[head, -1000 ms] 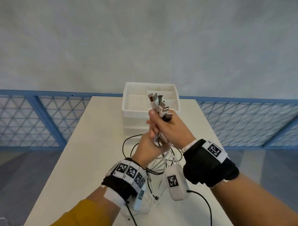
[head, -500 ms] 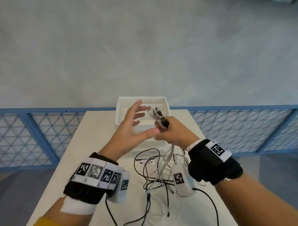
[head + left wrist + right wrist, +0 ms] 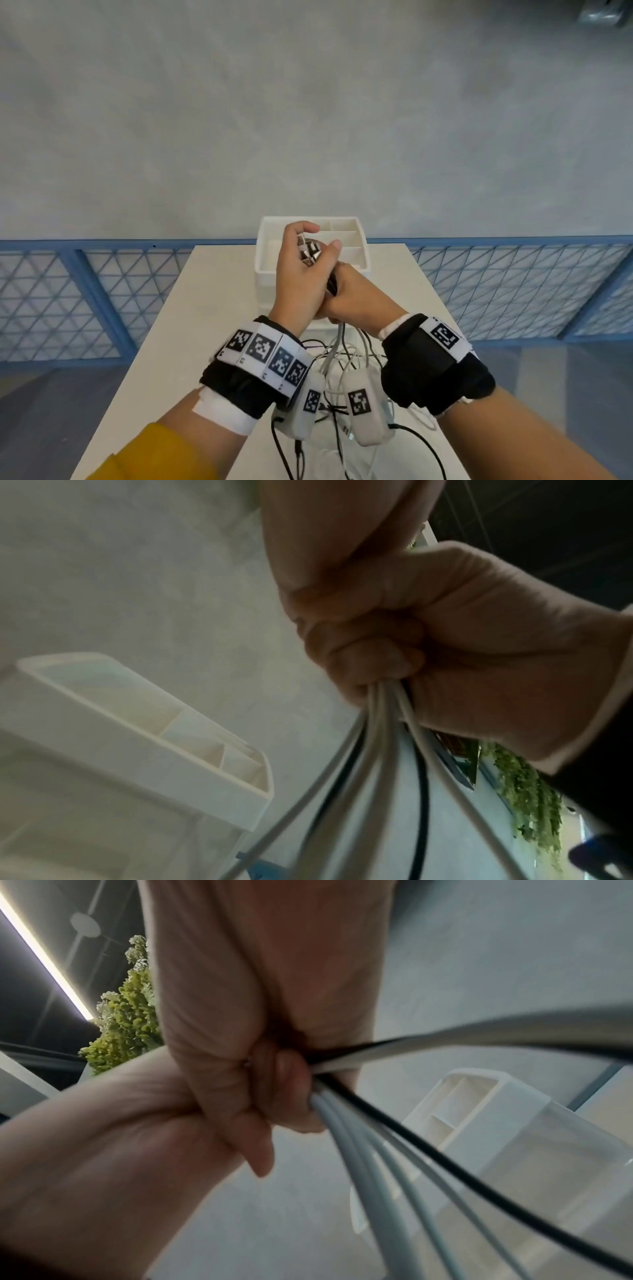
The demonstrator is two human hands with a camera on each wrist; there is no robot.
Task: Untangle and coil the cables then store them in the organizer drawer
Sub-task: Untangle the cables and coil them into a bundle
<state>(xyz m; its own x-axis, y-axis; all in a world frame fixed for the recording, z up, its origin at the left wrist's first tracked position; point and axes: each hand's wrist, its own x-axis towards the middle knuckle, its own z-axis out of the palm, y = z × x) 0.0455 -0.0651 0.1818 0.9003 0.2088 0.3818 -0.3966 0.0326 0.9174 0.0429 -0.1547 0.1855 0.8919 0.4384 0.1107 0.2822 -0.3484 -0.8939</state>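
Observation:
A bundle of white and black cables (image 3: pixel 337 356) rises from a tangle on the table into my two hands. My right hand (image 3: pixel 356 296) grips the bundle in a fist; the left wrist view shows the cables (image 3: pixel 377 750) leaving the underside of that fist (image 3: pixel 377 656). Just above it, my left hand (image 3: pixel 317 236) curls thumb and fingers round the metal plug ends (image 3: pixel 310 253). Both hands are held up in front of the white organizer drawer (image 3: pixel 362 253), whose divided compartments look bare. In the right wrist view the cables (image 3: pixel 359 1164) fan out below my fingers.
The organizer (image 3: pixel 154 753) stands on clear stacked drawers at the far end of the white table (image 3: pixel 205 325). Black leads (image 3: pixel 421 442) from the wrist cameras hang over the near table edge. A blue mesh railing (image 3: pixel 102 291) runs behind and beside the table.
My left hand let go of the bundle below the right hand, rose open beside the plugs, and now curls round the plug ends. The right hand kept its grip.

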